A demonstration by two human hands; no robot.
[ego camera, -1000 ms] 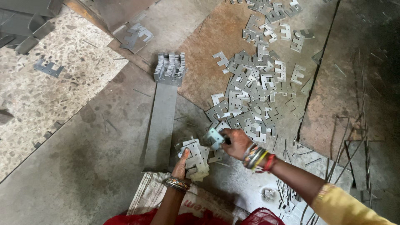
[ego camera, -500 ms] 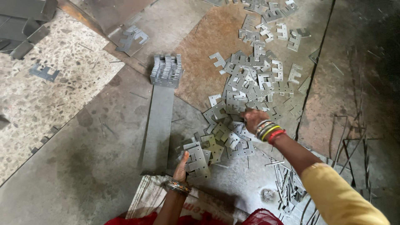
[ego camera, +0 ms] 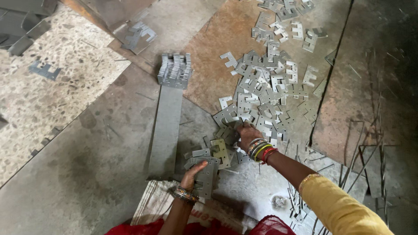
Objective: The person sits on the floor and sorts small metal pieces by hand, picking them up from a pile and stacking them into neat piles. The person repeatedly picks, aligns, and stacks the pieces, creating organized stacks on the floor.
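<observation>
A: From the head view, your left hand (ego camera: 193,173) is gripping a small stack of stamped metal plates (ego camera: 204,178) near the long metal strip (ego camera: 166,130), fingers clamped on its edge.

B: And your right hand (ego camera: 246,135) is reaching right into the loose pile of plates (ego camera: 261,95), fingers curled on one; how far apart, I cannot tell. Square each plate before stacking.

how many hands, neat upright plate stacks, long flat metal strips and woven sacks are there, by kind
hands: 2, left hand and right hand
upright plate stack: 1
long metal strip: 1
woven sack: 1
total: 5
</observation>
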